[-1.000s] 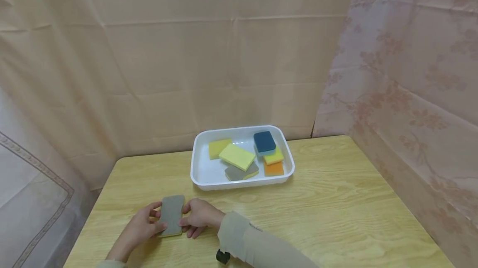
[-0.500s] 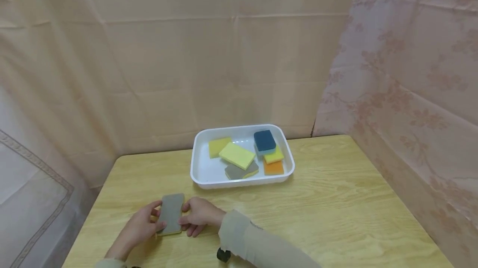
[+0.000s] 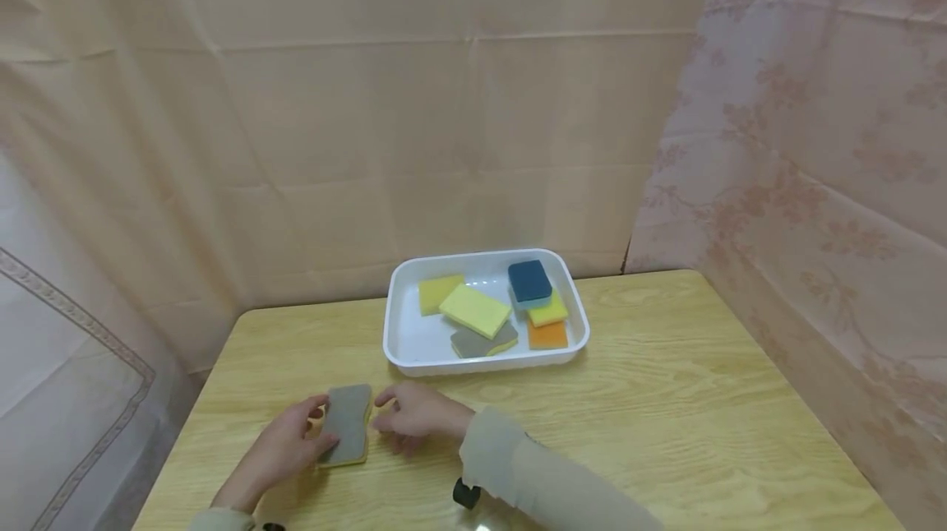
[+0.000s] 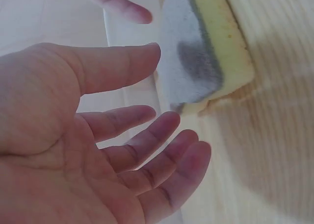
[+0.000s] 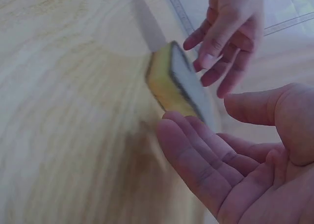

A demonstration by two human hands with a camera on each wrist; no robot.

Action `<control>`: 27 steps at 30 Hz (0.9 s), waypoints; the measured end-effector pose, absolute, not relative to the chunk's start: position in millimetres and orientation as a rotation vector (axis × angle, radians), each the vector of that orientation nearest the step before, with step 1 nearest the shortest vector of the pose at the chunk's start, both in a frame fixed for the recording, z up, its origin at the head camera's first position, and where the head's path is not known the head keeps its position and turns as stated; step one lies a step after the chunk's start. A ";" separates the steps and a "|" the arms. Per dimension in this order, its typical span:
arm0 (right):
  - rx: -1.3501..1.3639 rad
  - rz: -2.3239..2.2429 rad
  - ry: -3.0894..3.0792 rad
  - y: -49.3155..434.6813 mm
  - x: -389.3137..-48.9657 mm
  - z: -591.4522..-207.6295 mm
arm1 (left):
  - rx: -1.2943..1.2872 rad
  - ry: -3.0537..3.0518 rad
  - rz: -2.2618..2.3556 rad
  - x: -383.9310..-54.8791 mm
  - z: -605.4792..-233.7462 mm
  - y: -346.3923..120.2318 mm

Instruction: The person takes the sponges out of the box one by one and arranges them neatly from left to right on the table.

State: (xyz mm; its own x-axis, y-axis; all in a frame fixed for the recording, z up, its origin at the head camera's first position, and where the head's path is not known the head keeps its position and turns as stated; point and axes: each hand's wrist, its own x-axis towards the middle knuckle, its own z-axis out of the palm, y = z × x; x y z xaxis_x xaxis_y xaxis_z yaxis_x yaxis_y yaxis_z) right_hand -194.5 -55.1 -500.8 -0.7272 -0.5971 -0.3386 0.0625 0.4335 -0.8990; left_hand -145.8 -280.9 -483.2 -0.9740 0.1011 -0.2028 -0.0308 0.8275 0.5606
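Note:
A sponge with a grey scouring face (image 3: 347,422) and a yellow foam body lies flat on the wooden table, grey side up. At its left edge is my left hand (image 3: 287,445), fingers loosely spread; its thumb overlaps the grey face in the head view. In the left wrist view that thumb (image 4: 122,67) casts a shadow on the sponge (image 4: 189,57), and nothing is between thumb and fingers. To the right of the sponge, my right hand (image 3: 423,412) is a small gap away, fingers relaxed and holding nothing, as the right wrist view also shows.
A white tray (image 3: 418,367) stands at the back of the table (image 3: 666,399). It holds several sponges: yellow ones (image 3: 476,310), a grey one (image 3: 473,342), a dark blue one (image 3: 529,281) and an orange one (image 3: 547,335). Beige cloth (image 3: 444,145) hangs behind.
My right hand has let go of the sponge's right edge and moved off to the right. The left hand's fingers have loosened at its left edge; the sponge has stayed about where it was.

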 end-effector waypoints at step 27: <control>-0.517 -1.261 2.190 14.7 -243.6 -437.2 | 0.372 2.821 0.951 -180.7 -436.6 -206.0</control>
